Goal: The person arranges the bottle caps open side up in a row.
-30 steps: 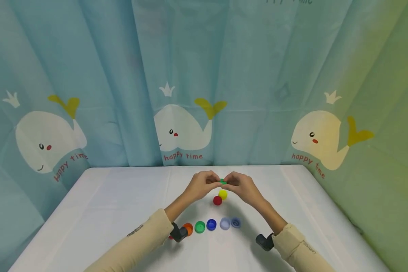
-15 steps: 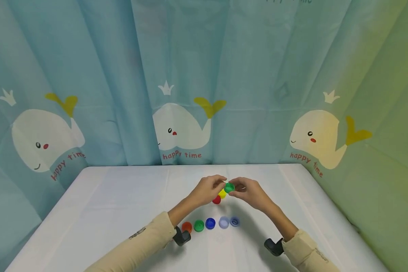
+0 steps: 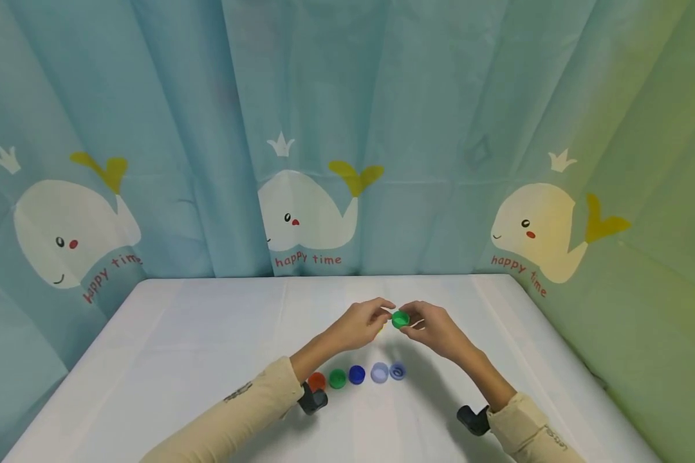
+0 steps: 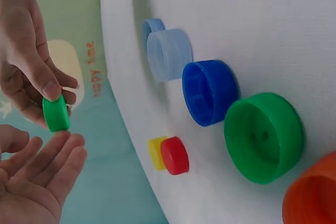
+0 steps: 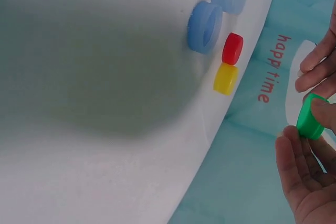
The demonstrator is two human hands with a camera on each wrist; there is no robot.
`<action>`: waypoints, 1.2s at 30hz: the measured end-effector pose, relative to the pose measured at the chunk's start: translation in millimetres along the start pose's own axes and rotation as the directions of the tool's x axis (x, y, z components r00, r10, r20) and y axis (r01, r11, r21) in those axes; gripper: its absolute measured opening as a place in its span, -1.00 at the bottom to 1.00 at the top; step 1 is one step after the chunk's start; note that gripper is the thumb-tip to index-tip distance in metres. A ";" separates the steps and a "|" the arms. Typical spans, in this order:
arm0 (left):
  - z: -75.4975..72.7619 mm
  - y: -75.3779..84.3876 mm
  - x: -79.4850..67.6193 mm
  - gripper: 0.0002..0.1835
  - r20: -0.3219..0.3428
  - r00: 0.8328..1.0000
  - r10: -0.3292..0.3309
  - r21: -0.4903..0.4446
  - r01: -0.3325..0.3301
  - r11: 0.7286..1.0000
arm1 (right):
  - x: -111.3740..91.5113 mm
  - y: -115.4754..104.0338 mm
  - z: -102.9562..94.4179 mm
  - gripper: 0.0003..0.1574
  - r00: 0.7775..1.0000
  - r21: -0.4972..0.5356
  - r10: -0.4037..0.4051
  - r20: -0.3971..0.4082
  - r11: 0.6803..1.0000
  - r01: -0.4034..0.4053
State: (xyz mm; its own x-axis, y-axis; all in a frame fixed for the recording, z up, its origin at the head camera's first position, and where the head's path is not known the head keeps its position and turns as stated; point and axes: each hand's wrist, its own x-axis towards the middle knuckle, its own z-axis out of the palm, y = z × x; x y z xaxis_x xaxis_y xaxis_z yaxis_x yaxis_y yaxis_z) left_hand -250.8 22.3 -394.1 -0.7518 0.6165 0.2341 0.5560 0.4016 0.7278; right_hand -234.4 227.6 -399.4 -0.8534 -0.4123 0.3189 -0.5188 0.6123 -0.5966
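My right hand [image 3: 437, 328] pinches a green bottle cap [image 3: 401, 319] between thumb and fingers, held up over the far part of the table. In the head view the cap's hollow side faces the camera. My left hand [image 3: 359, 323] is just left of it, fingers loosely extended, fingertips right at the cap's edge in the left wrist view. A small red cap [image 4: 175, 156] and a yellow cap [image 4: 156, 153] lie together on the table; in the head view my left hand hides nearly all of both.
Nearer on the white table [image 3: 208, 334] is a row of caps: orange [image 3: 316, 381], green [image 3: 337, 379], dark blue [image 3: 356, 374] and two pale blue caps [image 3: 379, 372]. Behind the table hangs a whale-print curtain [image 3: 434, 128]. Both wrists carry black camera mounts [image 3: 473, 421].
The right hand has moved slightly right and tilted the green cap, so its hollow side shows. The left hand has loosened its pinch on it and now covers the red and yellow caps in the head view.
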 end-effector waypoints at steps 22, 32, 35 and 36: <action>33.7 5.5 11.4 -0.72 0.428 0.903 -0.040 0.209 -0.056 0.976 | -27.4 12.1 -8.4 -0.70 0.969 -0.183 0.039 0.243 0.983 0.007; 42.0 6.1 8.7 -0.76 0.482 0.875 -0.052 0.257 -0.084 0.963 | -34.1 8.9 2.2 -0.67 0.931 -0.228 0.174 0.322 0.968 -0.103; 43.8 5.8 7.5 -0.76 0.491 0.868 -0.074 0.270 -0.071 0.960 | -35.4 8.3 4.7 -0.67 0.924 -0.227 0.188 0.334 0.967 -0.114; 44.5 5.8 7.1 -0.76 0.493 0.866 -0.082 0.274 -0.064 0.960 | -35.6 8.6 5.4 -0.67 0.924 -0.225 0.184 0.336 0.968 -0.111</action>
State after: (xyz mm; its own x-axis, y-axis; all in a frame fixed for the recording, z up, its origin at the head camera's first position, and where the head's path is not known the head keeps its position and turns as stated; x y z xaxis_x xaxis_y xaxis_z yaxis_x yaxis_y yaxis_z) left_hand -237.1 59.1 -416.9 -0.5224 0.8346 -0.1746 0.6791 0.5311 0.5068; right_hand -208.2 243.9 -419.8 -0.8666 -0.4951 -0.0625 -0.4192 0.7901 -0.4472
